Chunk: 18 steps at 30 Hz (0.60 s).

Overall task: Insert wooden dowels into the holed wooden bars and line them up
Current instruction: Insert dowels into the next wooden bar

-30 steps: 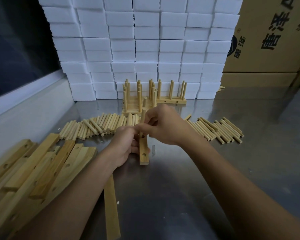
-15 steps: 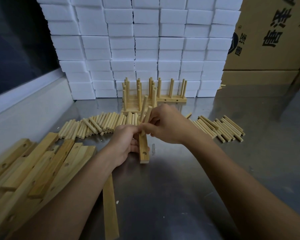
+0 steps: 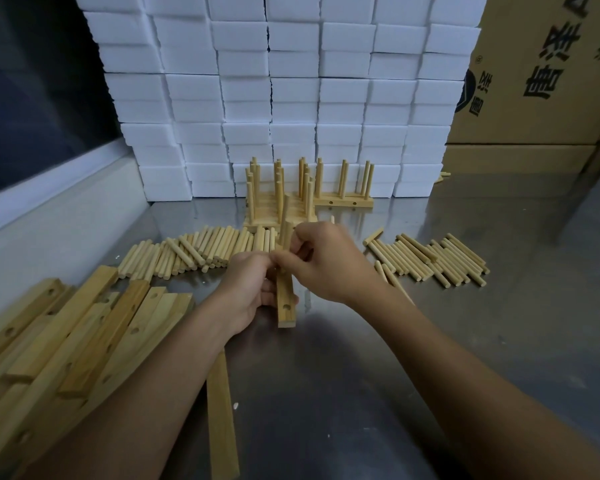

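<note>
A short holed wooden bar (image 3: 286, 304) lies on the steel table, pointing away from me. My left hand (image 3: 248, 292) grips its left side. My right hand (image 3: 326, 261) pinches a wooden dowel (image 3: 285, 232) standing upright over the bar's middle; a second dowel stands just behind it. Finished bars with upright dowels (image 3: 279, 199) are lined up at the back. Loose dowels lie in a left pile (image 3: 191, 254) and a right pile (image 3: 433, 259). A heap of empty holed bars (image 3: 66, 327) lies at the left.
A wall of white foam blocks (image 3: 291, 91) stands behind the work. Cardboard boxes (image 3: 541, 74) are at the back right. One bare bar (image 3: 222, 417) lies under my left forearm. A raised ledge (image 3: 49, 209) runs along the table's left side.
The dowel in my right hand has swung from tilted to upright over the bar. My left hand keeps its hold on the bar.
</note>
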### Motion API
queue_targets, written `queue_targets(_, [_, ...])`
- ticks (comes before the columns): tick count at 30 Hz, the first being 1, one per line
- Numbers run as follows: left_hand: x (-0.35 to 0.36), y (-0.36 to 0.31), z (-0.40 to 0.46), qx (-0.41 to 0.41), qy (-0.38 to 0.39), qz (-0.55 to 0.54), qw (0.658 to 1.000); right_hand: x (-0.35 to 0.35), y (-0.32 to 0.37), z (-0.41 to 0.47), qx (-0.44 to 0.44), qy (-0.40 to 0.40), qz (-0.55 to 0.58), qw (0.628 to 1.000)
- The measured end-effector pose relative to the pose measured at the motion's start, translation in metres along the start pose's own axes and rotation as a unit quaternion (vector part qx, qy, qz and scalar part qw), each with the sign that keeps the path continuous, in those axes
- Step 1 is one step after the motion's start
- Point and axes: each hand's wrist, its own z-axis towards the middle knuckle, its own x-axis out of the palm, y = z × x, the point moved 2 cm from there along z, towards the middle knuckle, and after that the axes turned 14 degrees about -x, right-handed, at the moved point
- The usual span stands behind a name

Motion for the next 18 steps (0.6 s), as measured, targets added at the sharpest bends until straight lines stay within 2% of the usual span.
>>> queue_targets(6, [-0.0005, -0.0002, -0.0005, -0.005, 0.007, 0.005, 1.000, -0.0045, -0.0021, 0.0010, 0.001, 0.069, 0.019, 0.997])
queue_targets(9, [-0.0008, -0.0008, -0.0019, -0.011, 0.013, 0.005, 1.000, -0.0042, -0.0011, 0.0005, -0.002, 0.078, 0.034, 0.996])
queue_targets(15, [0.0006, -0.0007, -0.0024, -0.016, 0.009, 0.007, 1.000, 0.0012, 0.0020, -0.0021, -0.014, -0.022, 0.029, 0.999])
queue_targets(18, [-0.0002, -0.0005, -0.0024, -0.019, 0.010, 0.000, 1.000, 0.0053, 0.0026, -0.0021, -0.005, -0.042, 0.036, 0.998])
